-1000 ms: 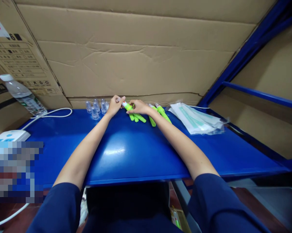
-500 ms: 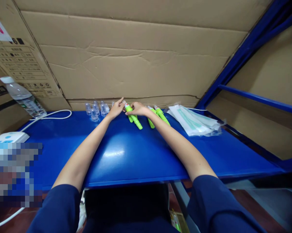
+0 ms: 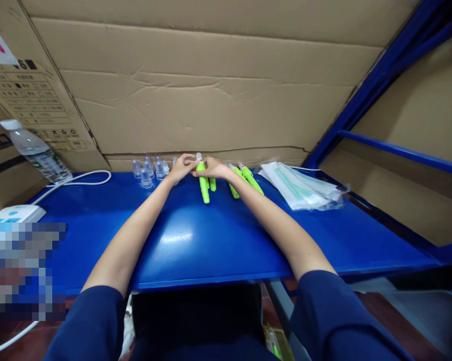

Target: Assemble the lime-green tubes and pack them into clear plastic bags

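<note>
Between my hands is a lime-green tube with a clear tip [image 3: 203,186], its body pointing down toward me. My left hand [image 3: 181,168] is closed, thumb and fingertips pinching it near the clear tip. From the other side my right hand [image 3: 215,169] grips its upper part. Partly hidden behind it is a second lime-green piece [image 3: 212,184]. Further right, beside my right forearm, lie two similar green tubes, one a shorter tube [image 3: 234,188] and one a longer tube [image 3: 251,179]. Several clear plastic caps [image 3: 146,176] stand upright left of my left hand.
Flat clear packets [image 3: 301,186] lie at the right on the blue table [image 3: 210,240]. A water bottle [image 3: 37,153] leans at the back left, near a white cable and a power strip [image 3: 18,213]. Cardboard [image 3: 210,110] walls the back; a blue frame bar [image 3: 399,150] is at right.
The held green tube has turned from slanting down-right to nearly straight toward me, its clear tip shifting right. My left index finger, stretched out before, has curled in.
</note>
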Demonstrator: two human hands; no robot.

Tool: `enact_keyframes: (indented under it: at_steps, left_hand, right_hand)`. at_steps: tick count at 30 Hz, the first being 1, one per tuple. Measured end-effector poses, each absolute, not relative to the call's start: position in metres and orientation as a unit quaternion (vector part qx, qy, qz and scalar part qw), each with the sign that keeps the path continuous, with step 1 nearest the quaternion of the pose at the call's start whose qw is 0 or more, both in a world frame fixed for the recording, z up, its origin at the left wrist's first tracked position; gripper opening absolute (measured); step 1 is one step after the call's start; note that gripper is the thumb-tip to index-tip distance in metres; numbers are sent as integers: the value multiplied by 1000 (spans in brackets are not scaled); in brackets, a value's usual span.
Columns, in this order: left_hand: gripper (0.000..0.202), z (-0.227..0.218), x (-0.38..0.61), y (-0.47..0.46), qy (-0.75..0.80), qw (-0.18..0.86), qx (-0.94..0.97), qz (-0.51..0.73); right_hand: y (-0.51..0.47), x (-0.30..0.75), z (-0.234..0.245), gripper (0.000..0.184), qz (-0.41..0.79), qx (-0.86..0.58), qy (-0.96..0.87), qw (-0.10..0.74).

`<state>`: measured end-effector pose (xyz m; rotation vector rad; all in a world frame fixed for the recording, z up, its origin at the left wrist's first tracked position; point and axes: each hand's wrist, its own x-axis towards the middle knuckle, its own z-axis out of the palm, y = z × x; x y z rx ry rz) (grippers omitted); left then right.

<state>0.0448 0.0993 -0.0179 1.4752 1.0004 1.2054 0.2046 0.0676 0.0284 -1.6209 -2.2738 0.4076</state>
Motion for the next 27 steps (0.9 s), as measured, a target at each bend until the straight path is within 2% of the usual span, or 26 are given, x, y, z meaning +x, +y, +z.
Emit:
enact_keyframes:
  at_steps: [3,8,17,24,27]
  left_hand:
    - [25,-18,38,99,396,517,575,495]
    - [21,-20,31,101,365,579,548,480]
    - [29,-24,34,104,375,555,573,472]
    - [35,-24,32,107,369,544,587,473]
    - [31,-25,32,108,375,544,586,470]
  right_hand:
    - [70,210,27,32,230,-540,-796,152]
    - [68,214,28,44,331,-520,-783,81]
    - [63,212,32,45,354,-501,-788,58]
    - [72,217,23,53,454,-469,-748,120]
    - [73,218,20,51,497,-454,-727,135]
